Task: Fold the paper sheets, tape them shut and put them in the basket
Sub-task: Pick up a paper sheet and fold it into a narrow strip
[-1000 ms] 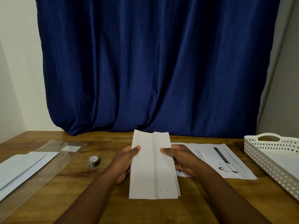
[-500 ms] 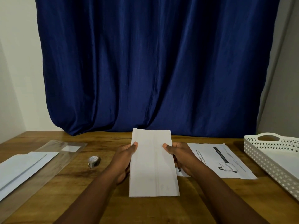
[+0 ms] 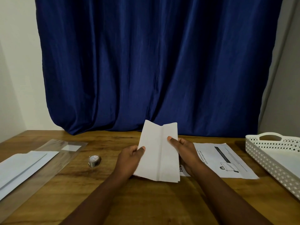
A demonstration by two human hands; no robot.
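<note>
At the centre of the frame, the left hand (image 3: pixel 129 157) and right hand (image 3: pixel 181 149) each pinch a side edge of the folded white paper sheet (image 3: pixel 158 151), held above the brown wooden counter (image 3: pixel 146 200). Its flaps could spring open along the middle seam before taping, since the small clear tape roll (image 3: pixel 94 161) lies left and both hands are occupied. The white perforated plastic basket (image 3: pixel 267 161) waits at the right edge.

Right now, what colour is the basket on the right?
White, with a pattern of small diamond-shaped holes in its walls: the basket shows in the head view.
</note>
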